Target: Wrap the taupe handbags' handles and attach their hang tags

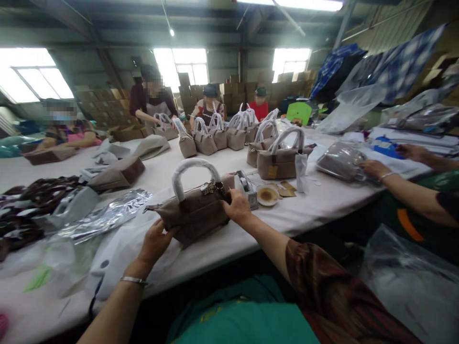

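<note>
A taupe handbag (195, 215) stands at the table's near edge, its handle (195, 165) wrapped in white. A charm (210, 187) hangs by the handle's right base. My left hand (157, 243) grips the bag's lower left end, thumb against its side. My right hand (237, 206) is closed around the bag's upper right end, its fingertips partly hidden behind the bag. Just beyond my right hand stand a tape dispenser (246, 186) and a small dish (267, 196) with brownish contents.
More handbags (278, 162) with wrapped handles stand across the table (158, 167). Brown straps (32, 205) and silvery film (107, 215) lie left. At right, a co-worker's hand (375, 169) touches a plastic-wrapped bag (340, 160). Other people work along the far side.
</note>
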`<act>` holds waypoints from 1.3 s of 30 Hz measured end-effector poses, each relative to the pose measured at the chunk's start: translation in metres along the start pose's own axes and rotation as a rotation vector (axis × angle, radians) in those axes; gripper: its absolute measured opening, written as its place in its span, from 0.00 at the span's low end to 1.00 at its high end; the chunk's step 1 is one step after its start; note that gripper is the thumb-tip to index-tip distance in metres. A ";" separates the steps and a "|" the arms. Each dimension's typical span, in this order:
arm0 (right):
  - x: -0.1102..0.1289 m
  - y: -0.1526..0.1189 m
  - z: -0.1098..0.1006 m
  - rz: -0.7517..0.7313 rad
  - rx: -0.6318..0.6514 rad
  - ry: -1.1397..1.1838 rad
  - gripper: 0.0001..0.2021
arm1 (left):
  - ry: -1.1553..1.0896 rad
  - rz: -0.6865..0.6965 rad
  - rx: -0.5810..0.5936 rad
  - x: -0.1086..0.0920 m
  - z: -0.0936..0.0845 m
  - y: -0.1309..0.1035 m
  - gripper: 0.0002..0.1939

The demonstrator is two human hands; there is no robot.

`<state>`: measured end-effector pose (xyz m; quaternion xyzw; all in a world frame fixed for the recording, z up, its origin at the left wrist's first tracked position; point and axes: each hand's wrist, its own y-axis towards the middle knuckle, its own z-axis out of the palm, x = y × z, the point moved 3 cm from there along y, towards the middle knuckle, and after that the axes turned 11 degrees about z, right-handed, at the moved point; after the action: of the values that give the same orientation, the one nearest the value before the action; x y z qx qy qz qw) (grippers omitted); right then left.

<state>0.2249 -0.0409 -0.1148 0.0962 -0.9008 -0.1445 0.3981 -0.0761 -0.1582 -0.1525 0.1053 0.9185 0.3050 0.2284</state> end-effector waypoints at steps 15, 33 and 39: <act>-0.003 -0.038 -0.003 -0.118 0.124 0.345 0.08 | 0.145 0.238 -0.008 -0.131 0.025 0.107 0.24; -0.001 -0.072 0.001 0.060 0.183 0.556 0.07 | -1.106 -0.881 0.132 -0.150 0.057 0.072 0.17; 0.009 -0.078 -0.015 -0.182 0.217 0.332 0.07 | -1.223 -0.805 0.076 -0.144 0.063 0.069 0.23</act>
<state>0.2346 -0.1195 -0.1254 0.2422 -0.8206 -0.0641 0.5137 0.0842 -0.1191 -0.1041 -0.0810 0.6045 0.0521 0.7908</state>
